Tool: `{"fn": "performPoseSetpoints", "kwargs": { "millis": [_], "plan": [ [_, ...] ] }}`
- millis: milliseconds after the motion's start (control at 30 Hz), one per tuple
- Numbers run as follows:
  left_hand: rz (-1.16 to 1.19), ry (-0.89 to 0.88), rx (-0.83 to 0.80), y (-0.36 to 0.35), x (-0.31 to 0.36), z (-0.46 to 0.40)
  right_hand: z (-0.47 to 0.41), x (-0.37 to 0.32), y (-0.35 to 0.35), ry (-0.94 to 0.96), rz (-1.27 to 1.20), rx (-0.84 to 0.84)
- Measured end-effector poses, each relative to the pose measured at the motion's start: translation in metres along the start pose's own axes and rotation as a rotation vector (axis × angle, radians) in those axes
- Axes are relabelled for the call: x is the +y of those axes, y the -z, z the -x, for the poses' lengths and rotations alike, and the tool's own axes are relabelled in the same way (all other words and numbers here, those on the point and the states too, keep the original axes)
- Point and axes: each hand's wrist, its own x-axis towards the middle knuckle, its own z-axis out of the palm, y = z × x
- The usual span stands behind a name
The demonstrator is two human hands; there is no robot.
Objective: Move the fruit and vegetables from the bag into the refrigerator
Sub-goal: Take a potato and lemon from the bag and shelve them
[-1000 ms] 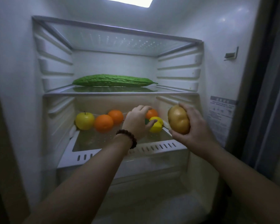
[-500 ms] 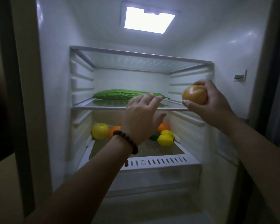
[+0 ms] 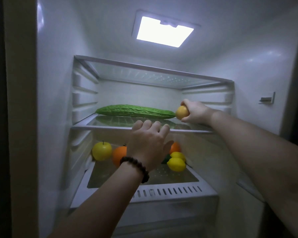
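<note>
One yellow apple (image 3: 101, 150), two oranges (image 3: 119, 155) and two lemons (image 3: 176, 164) sit on the lower shelf; the left hand (image 3: 149, 141) hovers before them, fingers loosely spread, holding nothing; one bitter gourd (image 3: 135, 111) lies lengthwise left-to-right on the glass shelf (image 3: 96, 126); at its right tip, the right hand (image 3: 195, 112) grips the potato (image 3: 182, 112), nearly set down.

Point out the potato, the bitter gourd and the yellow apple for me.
potato (image 3: 182, 112): head view, middle of its visible skin.
bitter gourd (image 3: 135, 111): head view, middle of its bumpy body.
yellow apple (image 3: 101, 150): head view, centre of its front.
</note>
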Motion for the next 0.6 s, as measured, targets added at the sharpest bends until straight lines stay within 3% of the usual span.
{"fn": "performPoseSetpoints", "kwargs": {
  "millis": [300, 600],
  "plan": [
    [0.008, 0.026, 0.037, -0.004, 0.0, 0.001, -0.044, 0.006, -0.02, 0.069, 0.248, -0.068],
    [0.015, 0.024, 0.022, -0.006, 0.001, 0.001, -0.037, 0.007, -0.018, 0.022, 0.209, -0.107]
  ]
}}
